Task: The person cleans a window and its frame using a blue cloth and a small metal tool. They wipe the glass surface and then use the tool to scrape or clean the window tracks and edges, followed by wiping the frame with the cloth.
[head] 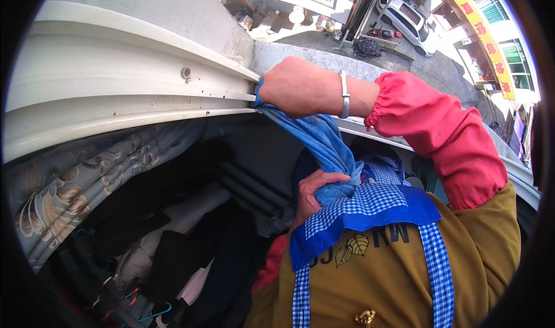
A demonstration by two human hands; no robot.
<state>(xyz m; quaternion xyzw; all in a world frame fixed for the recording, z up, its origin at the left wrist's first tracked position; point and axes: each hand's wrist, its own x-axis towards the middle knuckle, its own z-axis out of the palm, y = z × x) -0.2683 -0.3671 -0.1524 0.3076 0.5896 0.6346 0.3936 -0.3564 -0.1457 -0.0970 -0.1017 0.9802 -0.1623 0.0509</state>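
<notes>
My right hand, with a silver bangle at its wrist, is clenched on one end of a twisted blue cloth. It presses that end against the end of the white window frame, at the corner by the sill. Lower down, near my chest, my left hand grips the bunched other end, its thumb lying across the folds. The cloth hangs slantwise between both hands. A blue checked apron covers part of my front, just beside the left hand.
Left, below the frame, hangs a patterned curtain. Dark clothes and a blue hanger are in the shadowed room. Outside, beyond the concrete ledge, a white car and a red motorcycle stand far below.
</notes>
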